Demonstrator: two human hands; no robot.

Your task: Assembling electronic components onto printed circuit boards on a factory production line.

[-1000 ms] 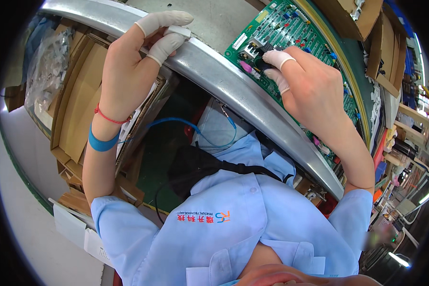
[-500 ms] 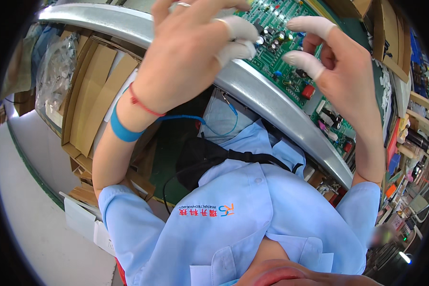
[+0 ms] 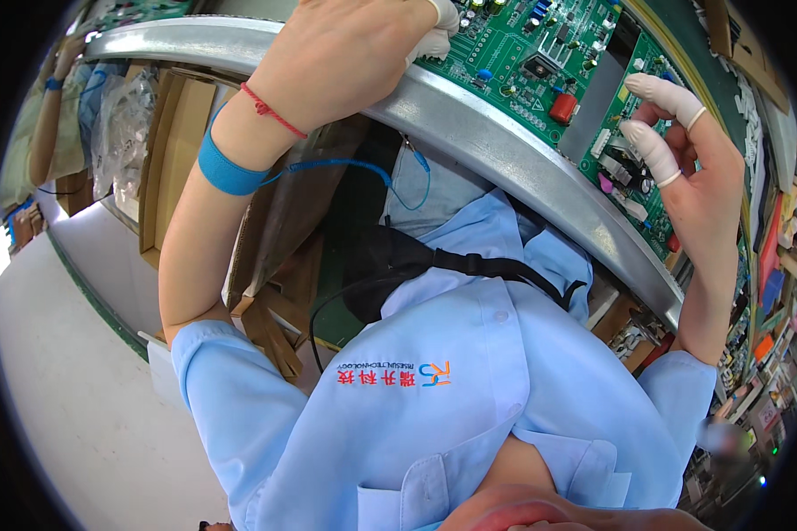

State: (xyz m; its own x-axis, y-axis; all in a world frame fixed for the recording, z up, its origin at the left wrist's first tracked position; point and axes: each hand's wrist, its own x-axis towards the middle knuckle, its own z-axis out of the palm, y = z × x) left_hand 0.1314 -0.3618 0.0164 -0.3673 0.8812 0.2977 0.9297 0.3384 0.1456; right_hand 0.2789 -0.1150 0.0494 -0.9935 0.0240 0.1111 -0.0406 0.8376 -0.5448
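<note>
A worker in a pale blue shirt bends over a large green printed circuit board point(image 3: 540, 53) lying just beyond the curved grey metal rail point(image 3: 505, 150) of the bench, its long axis running from upper left toward lower right along that rail. The left hand point(image 3: 354, 53), fingertips capped in white finger cots and pressed together, bears down on the board's near edge at the top of the frame (whether it pinches a component cannot be told). The right hand point(image 3: 691, 168) hovers loosely spread over the board's right end, two cotted fingers point(image 3: 655, 150) extended toward small white connectors, gripping nothing. The left hand is the nearer to the board's middle. A blue grounding wrist strap point(image 3: 226, 168) trails a coiled blue cord point(image 3: 363, 168) beneath the rail; brown cardboard boxes point(image 3: 173, 159) stack below at left.
</note>
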